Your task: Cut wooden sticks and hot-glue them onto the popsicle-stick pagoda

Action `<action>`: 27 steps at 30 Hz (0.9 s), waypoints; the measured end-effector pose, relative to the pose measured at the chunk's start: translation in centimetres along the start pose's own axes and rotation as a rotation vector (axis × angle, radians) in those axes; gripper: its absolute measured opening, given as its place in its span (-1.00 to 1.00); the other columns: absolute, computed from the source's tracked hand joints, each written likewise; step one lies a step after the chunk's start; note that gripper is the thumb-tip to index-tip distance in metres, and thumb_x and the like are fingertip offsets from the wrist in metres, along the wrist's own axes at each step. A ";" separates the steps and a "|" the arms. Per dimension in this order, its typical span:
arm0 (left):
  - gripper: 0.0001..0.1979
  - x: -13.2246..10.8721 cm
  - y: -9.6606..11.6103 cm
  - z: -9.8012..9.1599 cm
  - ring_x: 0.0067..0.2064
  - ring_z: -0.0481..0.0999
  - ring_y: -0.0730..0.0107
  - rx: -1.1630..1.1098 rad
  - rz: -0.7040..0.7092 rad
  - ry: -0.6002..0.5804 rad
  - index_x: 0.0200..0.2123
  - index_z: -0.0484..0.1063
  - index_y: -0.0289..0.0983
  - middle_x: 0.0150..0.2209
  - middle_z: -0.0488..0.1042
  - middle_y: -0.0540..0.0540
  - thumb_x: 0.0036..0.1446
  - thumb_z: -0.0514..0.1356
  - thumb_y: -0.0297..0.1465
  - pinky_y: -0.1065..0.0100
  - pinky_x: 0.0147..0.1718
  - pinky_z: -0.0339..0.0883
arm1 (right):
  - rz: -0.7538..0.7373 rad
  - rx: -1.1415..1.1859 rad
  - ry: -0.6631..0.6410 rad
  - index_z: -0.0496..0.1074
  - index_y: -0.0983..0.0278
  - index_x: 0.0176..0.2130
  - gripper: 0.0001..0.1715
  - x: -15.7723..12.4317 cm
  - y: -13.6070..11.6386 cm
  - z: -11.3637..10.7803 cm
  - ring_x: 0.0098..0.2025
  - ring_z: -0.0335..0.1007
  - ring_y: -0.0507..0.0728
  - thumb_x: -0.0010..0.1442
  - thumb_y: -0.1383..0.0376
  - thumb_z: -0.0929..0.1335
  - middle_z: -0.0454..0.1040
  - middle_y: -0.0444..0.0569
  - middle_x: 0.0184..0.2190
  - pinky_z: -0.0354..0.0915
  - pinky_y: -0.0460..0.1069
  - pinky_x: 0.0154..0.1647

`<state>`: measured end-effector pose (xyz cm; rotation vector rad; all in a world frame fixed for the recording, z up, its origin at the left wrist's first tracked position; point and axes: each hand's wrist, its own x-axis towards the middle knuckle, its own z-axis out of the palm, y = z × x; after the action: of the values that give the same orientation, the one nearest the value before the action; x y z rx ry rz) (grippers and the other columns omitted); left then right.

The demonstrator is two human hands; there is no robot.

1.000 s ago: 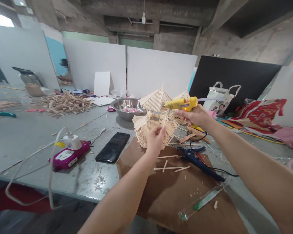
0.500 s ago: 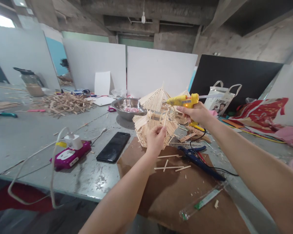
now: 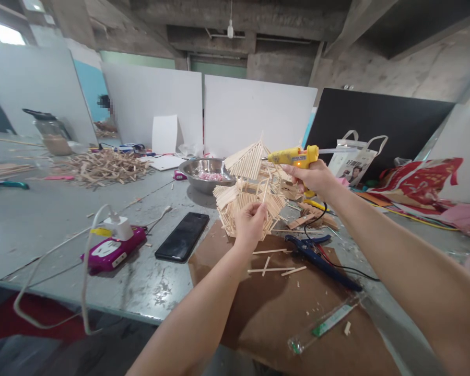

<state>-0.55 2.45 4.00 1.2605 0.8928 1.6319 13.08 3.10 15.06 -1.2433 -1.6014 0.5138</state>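
Observation:
A pale wooden stick model with a pointed roof stands at the centre, on the back of the brown board. My left hand pinches a thin wooden stick upright in front of the model's lower part. In my right hand is a yellow glue gun, its nozzle pointing left beside the roof and a clear glue stick out of its back. Several loose sticks lie on the board, near blue-handled pliers.
A black phone and a purple power strip with a white cable lie left of the board. Behind are a metal bowl and a pile of sticks. A white bag stands at back right.
The glue gun and my right hand have shifted very slightly, with the nozzle a little higher and the cable moved. My left hand looks unmoved.

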 end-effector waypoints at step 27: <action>-0.81 0.1 0.4 0.1 -0.73 0.10 0.70 -0.099 -0.042 0.053 -0.65 0.28 -0.31 -0.76 0.20 0.10 -0.13 0.16 -0.34 0.55 -0.75 -0.02 | -0.006 0.007 -0.063 0.31 0.30 -0.63 -0.80 -1.1 0.3 -0.7 -0.84 0.03 -0.10 -0.16 0.24 0.38 0.18 -0.24 -0.83 0.03 -0.15 -0.86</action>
<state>-0.53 2.38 4.45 1.1283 0.8549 1.6628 13.80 2.07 14.57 -1.2275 -1.6537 0.5592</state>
